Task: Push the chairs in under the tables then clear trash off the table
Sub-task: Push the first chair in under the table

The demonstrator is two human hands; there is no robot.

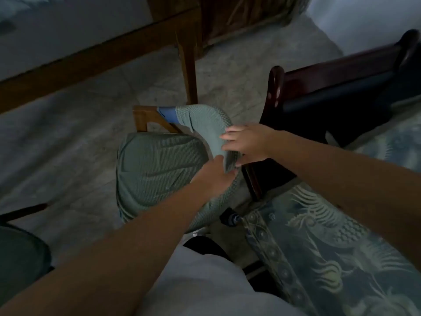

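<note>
A wooden chair (157, 169) with a green ribbed cover on its seat and backrest stands in the middle, away from the table (68, 65) at the upper left. My left hand (211, 176) grips the lower part of the covered backrest. My right hand (246, 142) lies on the upper part of that backrest, fingers wrapped over its edge. Both arms reach in from the bottom of the view.
A dark red wooden bench or sofa arm (341, 87) stands right of the chair. A patterned blue-green cushion (330, 242) fills the lower right. Another green-covered seat (20, 258) shows at the lower left. The table's leg (189, 71) rises behind the chair.
</note>
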